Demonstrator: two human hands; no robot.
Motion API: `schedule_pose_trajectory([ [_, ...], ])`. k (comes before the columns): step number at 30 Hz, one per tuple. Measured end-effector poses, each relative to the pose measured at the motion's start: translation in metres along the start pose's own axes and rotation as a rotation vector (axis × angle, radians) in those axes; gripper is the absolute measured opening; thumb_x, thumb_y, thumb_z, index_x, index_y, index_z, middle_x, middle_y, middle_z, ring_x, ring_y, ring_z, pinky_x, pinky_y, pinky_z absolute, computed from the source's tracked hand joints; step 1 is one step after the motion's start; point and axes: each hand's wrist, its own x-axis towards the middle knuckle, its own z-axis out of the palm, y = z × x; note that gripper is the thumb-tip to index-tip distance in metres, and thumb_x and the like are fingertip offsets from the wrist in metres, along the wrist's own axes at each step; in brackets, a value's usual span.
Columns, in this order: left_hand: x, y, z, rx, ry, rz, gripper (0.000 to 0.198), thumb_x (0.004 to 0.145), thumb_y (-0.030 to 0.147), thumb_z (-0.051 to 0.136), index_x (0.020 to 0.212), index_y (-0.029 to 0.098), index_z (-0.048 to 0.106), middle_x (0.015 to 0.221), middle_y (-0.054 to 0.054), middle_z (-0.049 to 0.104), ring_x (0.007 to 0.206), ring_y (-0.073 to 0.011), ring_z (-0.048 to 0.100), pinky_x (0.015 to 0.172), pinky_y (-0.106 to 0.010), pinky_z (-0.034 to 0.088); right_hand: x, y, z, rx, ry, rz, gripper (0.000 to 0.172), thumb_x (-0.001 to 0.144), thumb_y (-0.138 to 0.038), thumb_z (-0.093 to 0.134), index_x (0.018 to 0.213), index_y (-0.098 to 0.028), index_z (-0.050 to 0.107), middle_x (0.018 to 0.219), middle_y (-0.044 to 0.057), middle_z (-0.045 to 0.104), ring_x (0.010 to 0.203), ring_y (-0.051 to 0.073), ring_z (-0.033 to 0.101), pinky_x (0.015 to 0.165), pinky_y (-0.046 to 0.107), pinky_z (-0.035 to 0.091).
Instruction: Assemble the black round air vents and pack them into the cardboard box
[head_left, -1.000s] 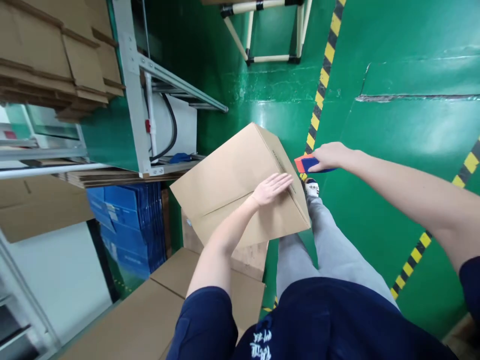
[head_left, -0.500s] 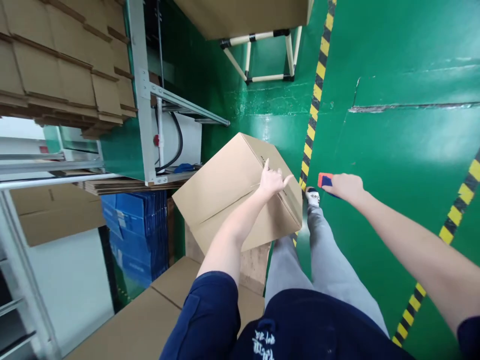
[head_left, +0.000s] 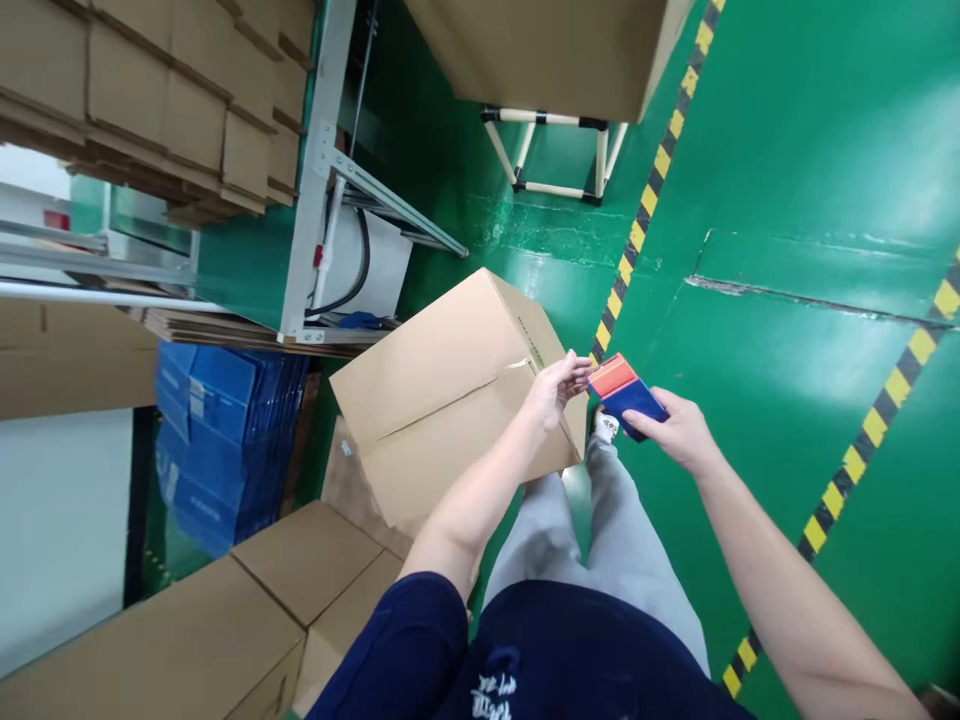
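Observation:
A large cardboard box (head_left: 442, 370) stands tilted before me, a shiny strip along part of its top seam. My left hand (head_left: 556, 385) is over the box's right edge, its fingers drawn together by the orange end of a hand-held block; anything between them is too small to make out. My right hand (head_left: 675, 428) grips the blue part of that orange-and-blue block (head_left: 628, 392), which is held above the floor to the right of the box. The block's exact kind is unclear.
Flattened cartons (head_left: 142, 90) lie on a metal-framed bench (head_left: 296, 240) at left. Below it is a blue folded stack (head_left: 225, 430). More cardboard boxes (head_left: 187, 630) stand lower left. Another carton (head_left: 547, 50) rests on a pipe stand (head_left: 555, 188) ahead. Yellow-black tape (head_left: 637, 225) marks the green floor.
My right hand has brought the orange-and-blue block left, toward the box. The left hand has moved slightly right and down to the block's orange end, its fingers gathered. The view has shifted.

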Motion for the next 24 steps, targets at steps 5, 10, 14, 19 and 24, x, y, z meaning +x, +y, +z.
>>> schedule_pose_trajectory([
  [5,0.012,0.029,-0.022,-0.091,-0.045,-0.118,0.038,0.059,0.045,0.095,0.080,0.018,0.078,0.088,-0.006,0.076,0.085,-0.0175,0.065,0.084,-0.029,0.048,0.010,-0.014,0.029,-0.006,-0.016,0.039,0.051,0.073,-0.066,0.075,0.083,-0.017,0.071,0.068,0.003,0.068,0.062,0.018,0.061,0.059,0.027,0.049],
  [10,0.030,0.053,-0.055,-0.102,-0.100,-0.196,0.055,0.064,0.069,0.085,0.081,0.016,0.078,0.081,-0.005,0.074,0.078,-0.0153,0.062,0.075,-0.027,0.044,0.027,-0.030,0.060,-0.018,0.040,0.065,0.050,0.073,-0.064,0.075,0.087,-0.016,0.073,0.070,0.002,0.069,0.063,0.018,0.060,0.059,0.027,0.049],
  [14,0.044,0.079,-0.083,-0.043,-0.176,-0.215,0.056,0.041,0.048,0.101,0.080,0.015,0.078,0.079,-0.002,0.073,0.075,-0.0123,0.062,0.075,-0.026,0.043,0.042,-0.044,0.087,-0.014,0.068,0.079,0.051,0.073,-0.064,0.076,0.089,-0.016,0.073,0.074,0.003,0.070,0.063,0.017,0.060,0.058,0.027,0.049],
  [19,0.055,0.102,-0.108,-0.057,-0.188,-0.227,0.053,0.057,0.063,0.092,0.076,0.016,0.077,0.076,-0.003,0.073,0.071,-0.0121,0.062,0.071,-0.025,0.045,0.055,-0.056,0.117,0.026,0.115,0.103,0.051,0.072,-0.064,0.078,0.089,-0.016,0.073,0.072,0.002,0.068,0.062,0.017,0.059,0.059,0.027,0.049],
  [24,0.060,0.106,-0.117,0.028,-0.157,-0.182,0.047,0.062,0.059,0.090,0.076,0.016,0.078,0.075,-0.004,0.073,0.069,-0.0125,0.062,0.067,-0.024,0.044,0.068,-0.071,0.133,0.019,0.157,0.138,0.052,0.073,-0.066,0.076,0.087,-0.016,0.073,0.073,0.003,0.069,0.061,0.016,0.058,0.058,0.028,0.049],
])
